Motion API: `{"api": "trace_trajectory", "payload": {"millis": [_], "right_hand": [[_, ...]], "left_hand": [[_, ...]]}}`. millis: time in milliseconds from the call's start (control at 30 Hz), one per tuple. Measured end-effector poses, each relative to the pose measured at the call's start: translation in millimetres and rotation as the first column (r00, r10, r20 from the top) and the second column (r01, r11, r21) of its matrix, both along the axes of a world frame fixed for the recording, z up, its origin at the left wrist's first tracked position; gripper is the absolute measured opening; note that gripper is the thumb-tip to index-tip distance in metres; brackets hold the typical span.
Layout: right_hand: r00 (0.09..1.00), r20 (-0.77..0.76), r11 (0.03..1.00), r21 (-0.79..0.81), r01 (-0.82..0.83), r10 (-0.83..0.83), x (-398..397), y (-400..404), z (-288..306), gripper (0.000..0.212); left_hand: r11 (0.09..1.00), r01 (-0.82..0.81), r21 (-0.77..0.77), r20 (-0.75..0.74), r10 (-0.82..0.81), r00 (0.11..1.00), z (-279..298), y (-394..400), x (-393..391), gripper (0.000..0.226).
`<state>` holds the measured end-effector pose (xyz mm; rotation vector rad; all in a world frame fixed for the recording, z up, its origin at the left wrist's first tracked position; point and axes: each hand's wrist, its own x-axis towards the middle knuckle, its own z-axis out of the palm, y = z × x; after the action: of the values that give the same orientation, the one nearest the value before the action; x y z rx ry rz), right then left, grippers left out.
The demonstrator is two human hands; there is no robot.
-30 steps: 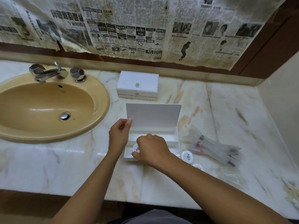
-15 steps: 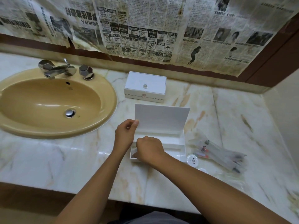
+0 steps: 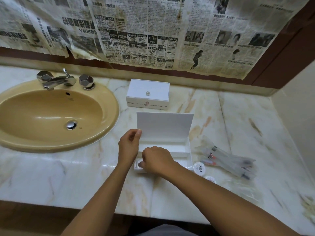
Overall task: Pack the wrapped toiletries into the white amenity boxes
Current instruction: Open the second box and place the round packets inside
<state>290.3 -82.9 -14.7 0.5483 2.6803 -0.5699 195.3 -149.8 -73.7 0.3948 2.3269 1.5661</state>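
An open white amenity box (image 3: 187,151) stands on the marble counter in front of me, its lid (image 3: 165,126) upright. My left hand (image 3: 128,145) pinches the lid's lower left corner. My right hand (image 3: 156,160) reaches into the box's front left compartment, fingers curled down on a small round wrapped toiletry (image 3: 138,165) that is mostly hidden under them. Two more round wrapped toiletries (image 3: 199,168) (image 3: 210,179) lie just right of the box. Several long clear-wrapped toiletries (image 3: 225,159) lie further right. A second white amenity box (image 3: 148,93), closed, sits behind.
A tan sink (image 3: 109,116) with a chrome faucet (image 3: 56,80) takes up the counter's left side. Newspaper covers the wall behind. A side wall (image 3: 296,116) bounds the counter on the right. The counter's front edge (image 3: 153,217) runs below my forearms.
My right hand has sunk lower into the box's front left compartment with the round toiletry. My left hand has kept its pinch on the lid. The other toiletries have not moved.
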Motion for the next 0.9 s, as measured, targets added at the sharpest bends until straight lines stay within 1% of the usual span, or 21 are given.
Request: {"api": "trace_trajectory", "payload": {"millis": [67, 167, 233, 333, 400, 500, 600, 700, 900], "right_hand": [[0.993, -0.105, 0.998, -0.020, 0.052, -0.054, 10, 9, 10, 0.026], [0.947, -0.268, 0.983, -0.014, 0.181, -0.178, 35, 32, 27, 0.025], [0.910, -0.312, 0.958, -0.008, 0.286, -0.275, 57, 53, 34, 0.023], [0.876, -0.270, 0.907, 0.025, 0.421, -0.399, 88, 82, 32, 0.023], [0.876, -0.182, 0.886, 0.040, 0.461, -0.448, 102, 95, 25, 0.026], [0.887, -0.042, 0.887, 0.041, 0.461, -0.459, 116, 101, 14, 0.035], [0.906, 0.048, 0.907, 0.045, 0.420, -0.421, 124, 100, 3, 0.041], [0.913, 0.076, 0.916, 0.050, 0.397, -0.400, 127, 97, -8, 0.040], [0.914, 0.049, 0.913, 0.098, 0.397, -0.403, 129, 94, -19, 0.031]], "left_hand": [[1.000, -0.011, 0.004, 0.003, 0.011, 1.000, 1, 1, 2, 0.019], [0.999, -0.029, 0.017, -0.003, 0.029, 1.000, 0, 1, 5, 0.018], [0.999, -0.043, 0.024, -0.003, 0.043, 0.999, 1, 1, 7, 0.018], [0.998, -0.052, 0.035, -0.007, 0.052, 0.999, 1, 2, 9, 0.018], [0.998, -0.056, 0.036, -0.010, 0.057, 0.998, 1, 3, 10, 0.017], [0.998, -0.057, 0.029, -0.021, 0.057, 0.998, -1, 4, 10, 0.019], [0.998, -0.059, 0.030, -0.017, 0.059, 0.998, -1, 4, 11, 0.021], [0.998, -0.056, 0.032, -0.022, 0.057, 0.998, 0, 4, 12, 0.020], [0.998, -0.049, 0.028, -0.016, 0.050, 0.999, 0, 2, 12, 0.019]]}}
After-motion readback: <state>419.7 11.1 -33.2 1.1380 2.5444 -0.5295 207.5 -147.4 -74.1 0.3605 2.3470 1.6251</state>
